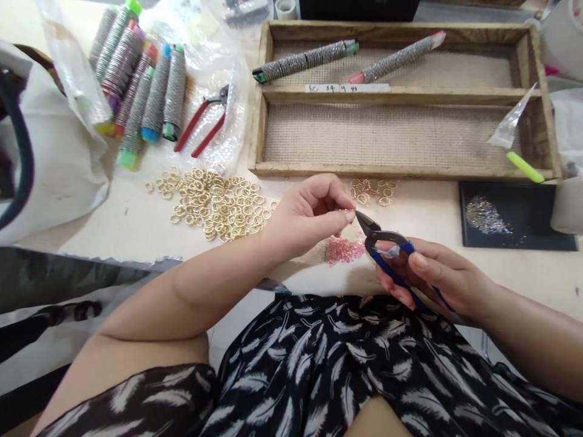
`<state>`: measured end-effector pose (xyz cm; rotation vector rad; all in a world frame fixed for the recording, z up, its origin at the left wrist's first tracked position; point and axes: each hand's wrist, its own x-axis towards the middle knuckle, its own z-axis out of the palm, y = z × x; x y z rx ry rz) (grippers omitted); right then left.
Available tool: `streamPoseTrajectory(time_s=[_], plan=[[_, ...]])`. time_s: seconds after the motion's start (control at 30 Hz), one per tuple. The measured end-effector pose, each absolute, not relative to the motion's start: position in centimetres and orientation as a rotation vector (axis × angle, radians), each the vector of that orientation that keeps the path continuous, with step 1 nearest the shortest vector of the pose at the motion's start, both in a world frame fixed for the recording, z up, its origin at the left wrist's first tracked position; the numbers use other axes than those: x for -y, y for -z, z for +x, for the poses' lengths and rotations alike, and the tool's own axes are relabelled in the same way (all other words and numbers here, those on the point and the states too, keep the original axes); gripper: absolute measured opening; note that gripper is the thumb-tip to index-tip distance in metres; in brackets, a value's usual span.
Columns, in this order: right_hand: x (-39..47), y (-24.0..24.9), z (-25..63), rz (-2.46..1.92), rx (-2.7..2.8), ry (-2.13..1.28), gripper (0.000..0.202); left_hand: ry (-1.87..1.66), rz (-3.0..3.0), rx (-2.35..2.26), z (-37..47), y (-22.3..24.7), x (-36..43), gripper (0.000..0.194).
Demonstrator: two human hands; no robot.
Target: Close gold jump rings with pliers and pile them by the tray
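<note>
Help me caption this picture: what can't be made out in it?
Head view throughout:
- Gold piece: mostly hidden by the left hand.
- Whether the pliers grip it: too small to tell.
- Part of their blue handles: behind the right hand.
- Pink bits: too small to count.
- Black object: cut off by the top edge.

At the near edge of the table (428, 212), a black garment (319, 364) printed with white feathers falls in folds; its left sleeve (150, 400) stops above the elbow. The left hand (303, 212) and right hand (449, 273) are bare.
</note>
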<state>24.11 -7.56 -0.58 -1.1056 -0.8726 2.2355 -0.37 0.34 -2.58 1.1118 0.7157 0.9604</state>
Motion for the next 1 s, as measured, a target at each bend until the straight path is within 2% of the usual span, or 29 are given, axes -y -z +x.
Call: streamPoseTrajectory(time_s=[0.13,0.37,0.8,1.0], plan=[[7.53,0.51,24.09,-1.115,0.871,-2.249,0.051,-0.944,1.070,-0.632,-0.37,2.57,-0.62,0.026],[7.39,0.39,24.09,-1.109,0.985,-2.237,0.047,-0.850,1.010,-0.583,-0.53,2.54,-1.04,0.029],[7.52,0.68,23.68,-1.093,1.138,-2.202,0.046,-0.795,1.051,-0.602,-0.51,2.88,-1.09,0.019],[7.42,0.38,23.92,-1.119,1.069,-2.205,0.045,-0.818,1.072,-0.557,-0.93,2.88,-1.18,0.025]])
